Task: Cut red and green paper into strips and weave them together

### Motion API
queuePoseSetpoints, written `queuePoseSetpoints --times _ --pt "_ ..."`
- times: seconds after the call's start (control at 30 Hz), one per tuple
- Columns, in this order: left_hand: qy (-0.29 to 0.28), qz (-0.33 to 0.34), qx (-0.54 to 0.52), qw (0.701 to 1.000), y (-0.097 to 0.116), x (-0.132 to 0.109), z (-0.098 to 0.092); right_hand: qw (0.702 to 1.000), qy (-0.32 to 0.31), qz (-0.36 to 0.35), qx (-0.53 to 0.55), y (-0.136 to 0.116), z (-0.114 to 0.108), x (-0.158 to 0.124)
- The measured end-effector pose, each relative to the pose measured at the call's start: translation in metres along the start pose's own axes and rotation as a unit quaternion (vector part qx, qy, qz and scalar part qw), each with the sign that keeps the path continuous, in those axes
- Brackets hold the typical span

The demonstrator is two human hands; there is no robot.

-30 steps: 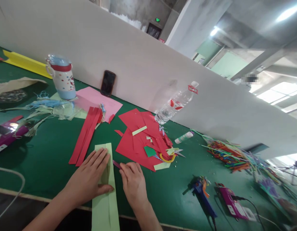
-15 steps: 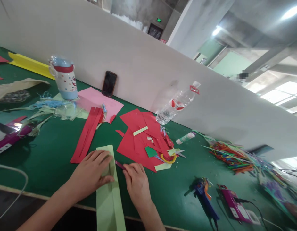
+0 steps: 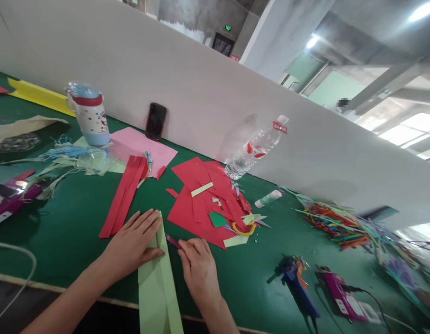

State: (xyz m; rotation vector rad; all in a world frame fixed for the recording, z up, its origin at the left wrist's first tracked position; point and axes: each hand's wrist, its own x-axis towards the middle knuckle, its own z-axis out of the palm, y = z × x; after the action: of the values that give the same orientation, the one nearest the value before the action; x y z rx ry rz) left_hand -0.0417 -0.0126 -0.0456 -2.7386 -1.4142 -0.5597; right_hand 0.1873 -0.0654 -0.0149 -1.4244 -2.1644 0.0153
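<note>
A long folded sheet of light green paper (image 3: 155, 297) runs from the table's front edge toward the middle, with a crease along its length. My left hand (image 3: 134, 243) lies over its far end, fingers stretched out and thumb on the fold, pressing it down. Just right of the paper, my right hand (image 3: 199, 266) is closed on a slim purple tool (image 3: 172, 240), whose tip points at the paper's right edge. Whether it is a blade cannot be made out. Folded red paper strips (image 3: 122, 199) lie beyond my left hand.
Red paper sheets (image 3: 182, 213), scissors (image 3: 249, 227) and a glue stick (image 3: 268, 198) lie ahead. A water bottle (image 3: 254, 150), a phone (image 3: 156, 121) and a flask (image 3: 91, 116) stand by the partition. A blue glue gun (image 3: 298, 287) and purple power strip (image 3: 342, 294) lie right.
My left hand has flattened, its fingers straighter over the paper's far end. My right hand, with the purple tool, has barely moved. The view has shifted slightly.
</note>
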Motion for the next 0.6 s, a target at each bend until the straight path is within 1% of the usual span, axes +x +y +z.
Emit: queuePoseSetpoints --times 0.17,0.37,0.6 --pt "0.005 0.000 0.005 1.000 0.000 -0.001 0.001 1.000 -0.002 0.001 -0.009 -0.002 0.003 0.004" --pt "0.007 0.002 0.009 1.000 0.000 -0.001 0.001 1.000 -0.006 0.009 -0.014 0.000 0.000 0.004" --pt "0.007 -0.002 0.007 1.000 -0.001 -0.002 0.003 1.000 -0.006 -0.002 -0.017 -0.003 0.004 0.012"
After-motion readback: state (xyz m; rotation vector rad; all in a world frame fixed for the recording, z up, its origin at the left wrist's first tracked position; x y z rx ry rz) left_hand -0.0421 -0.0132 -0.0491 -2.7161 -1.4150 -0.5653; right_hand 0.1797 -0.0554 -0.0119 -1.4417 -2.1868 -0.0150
